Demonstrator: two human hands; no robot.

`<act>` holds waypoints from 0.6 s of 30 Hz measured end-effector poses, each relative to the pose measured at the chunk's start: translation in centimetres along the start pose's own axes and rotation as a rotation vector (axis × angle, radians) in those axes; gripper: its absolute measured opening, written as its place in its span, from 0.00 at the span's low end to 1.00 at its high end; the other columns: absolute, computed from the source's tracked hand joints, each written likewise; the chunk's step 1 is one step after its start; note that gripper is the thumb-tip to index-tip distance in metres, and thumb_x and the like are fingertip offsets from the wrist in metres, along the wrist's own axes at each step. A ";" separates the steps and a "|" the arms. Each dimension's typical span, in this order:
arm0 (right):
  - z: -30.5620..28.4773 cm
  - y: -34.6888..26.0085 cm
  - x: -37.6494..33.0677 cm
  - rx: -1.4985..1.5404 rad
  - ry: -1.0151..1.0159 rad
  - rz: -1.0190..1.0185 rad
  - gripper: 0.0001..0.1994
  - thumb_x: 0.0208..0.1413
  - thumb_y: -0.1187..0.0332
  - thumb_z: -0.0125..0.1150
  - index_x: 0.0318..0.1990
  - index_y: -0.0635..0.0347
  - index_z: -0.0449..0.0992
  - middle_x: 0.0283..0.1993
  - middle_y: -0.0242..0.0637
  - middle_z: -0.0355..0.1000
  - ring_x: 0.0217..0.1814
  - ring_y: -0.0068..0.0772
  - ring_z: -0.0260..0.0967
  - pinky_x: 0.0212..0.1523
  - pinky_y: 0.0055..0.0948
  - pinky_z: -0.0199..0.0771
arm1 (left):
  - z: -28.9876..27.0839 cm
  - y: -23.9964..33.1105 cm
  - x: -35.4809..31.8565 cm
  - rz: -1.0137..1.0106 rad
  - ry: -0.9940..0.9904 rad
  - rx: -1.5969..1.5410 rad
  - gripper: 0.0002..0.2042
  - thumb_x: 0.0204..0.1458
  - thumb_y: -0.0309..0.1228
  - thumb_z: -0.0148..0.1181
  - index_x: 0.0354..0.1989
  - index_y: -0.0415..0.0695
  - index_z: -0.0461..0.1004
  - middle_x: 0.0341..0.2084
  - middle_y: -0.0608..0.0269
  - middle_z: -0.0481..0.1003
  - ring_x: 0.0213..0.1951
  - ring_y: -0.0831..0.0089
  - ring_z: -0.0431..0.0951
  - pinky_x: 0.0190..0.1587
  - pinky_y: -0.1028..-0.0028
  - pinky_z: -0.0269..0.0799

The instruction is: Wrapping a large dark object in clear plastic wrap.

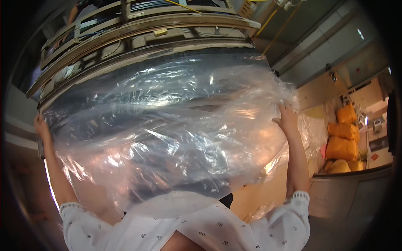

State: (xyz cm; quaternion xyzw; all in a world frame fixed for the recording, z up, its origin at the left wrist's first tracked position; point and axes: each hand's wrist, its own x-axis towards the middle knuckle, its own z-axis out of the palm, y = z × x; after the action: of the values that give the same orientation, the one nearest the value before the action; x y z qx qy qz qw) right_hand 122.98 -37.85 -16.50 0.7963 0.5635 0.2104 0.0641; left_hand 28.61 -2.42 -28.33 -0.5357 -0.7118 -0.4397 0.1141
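1 clear film (180, 142): left hand (41, 127) pinches its edge, right hand (288, 119) touches it, grip unclear; even tension advised.

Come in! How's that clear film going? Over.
Left grip at left edge of film; right grip at its right side. Film wrinkled, spread between them. Wooden beam beyond; nothing seen blocking the film.
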 end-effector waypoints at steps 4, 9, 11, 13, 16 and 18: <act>3.7 -1.6 2.0 0.736 -0.072 -0.047 0.28 0.43 0.68 0.64 0.53 0.62 0.63 0.54 0.47 0.63 0.55 0.42 0.61 0.51 0.35 0.64 | -13.3 -12.9 4.1 0.014 0.023 0.189 0.18 0.54 0.40 0.48 0.44 0.37 0.70 0.39 0.50 0.73 0.42 0.58 0.72 0.47 0.67 0.64; 2.0 -7.2 4.0 1.483 -0.040 0.288 0.26 0.46 0.66 0.63 0.53 0.61 0.64 0.49 0.38 0.65 0.48 0.30 0.62 0.46 0.27 0.64 | -9.8 -7.7 0.4 0.102 -0.097 0.430 0.17 0.54 0.39 0.48 0.43 0.37 0.70 0.38 0.48 0.73 0.42 0.56 0.72 0.45 0.66 0.65; 1.5 -9.1 4.2 1.156 0.187 0.121 0.23 0.45 0.65 0.64 0.50 0.59 0.67 0.46 0.37 0.63 0.44 0.32 0.61 0.45 0.27 0.63 | -10.2 -6.2 0.8 0.088 -0.118 0.349 0.18 0.54 0.40 0.48 0.44 0.37 0.70 0.40 0.49 0.72 0.43 0.55 0.72 0.46 0.66 0.64; 0.7 -10.5 3.3 1.092 0.242 0.082 0.22 0.43 0.65 0.65 0.47 0.59 0.68 0.45 0.37 0.63 0.44 0.32 0.61 0.45 0.28 0.63 | -10.8 -5.3 0.8 0.097 -0.137 0.374 0.19 0.53 0.41 0.48 0.44 0.38 0.70 0.40 0.49 0.72 0.43 0.56 0.72 0.46 0.66 0.64; 0.9 -12.1 1.0 1.064 0.247 0.033 0.21 0.39 0.65 0.68 0.42 0.59 0.68 0.43 0.38 0.62 0.43 0.34 0.61 0.45 0.29 0.62 | -11.7 -4.4 0.9 0.110 -0.146 0.425 0.19 0.53 0.42 0.49 0.44 0.38 0.70 0.41 0.50 0.72 0.44 0.57 0.72 0.47 0.67 0.64; 2.3 -12.7 -1.1 1.009 0.259 -0.031 0.21 0.37 0.64 0.70 0.40 0.59 0.69 0.40 0.39 0.61 0.44 0.38 0.60 0.45 0.32 0.62 | -12.0 -3.2 1.2 0.129 -0.151 0.448 0.20 0.53 0.43 0.49 0.44 0.38 0.70 0.41 0.50 0.72 0.43 0.57 0.72 0.46 0.67 0.64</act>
State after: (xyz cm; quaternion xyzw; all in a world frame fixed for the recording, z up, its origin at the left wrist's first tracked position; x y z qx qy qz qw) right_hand 112.59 -34.01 -23.22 0.6870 0.6098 0.0085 -0.3951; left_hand 21.67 -10.76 -22.17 -0.5726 -0.7626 -0.2211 0.2042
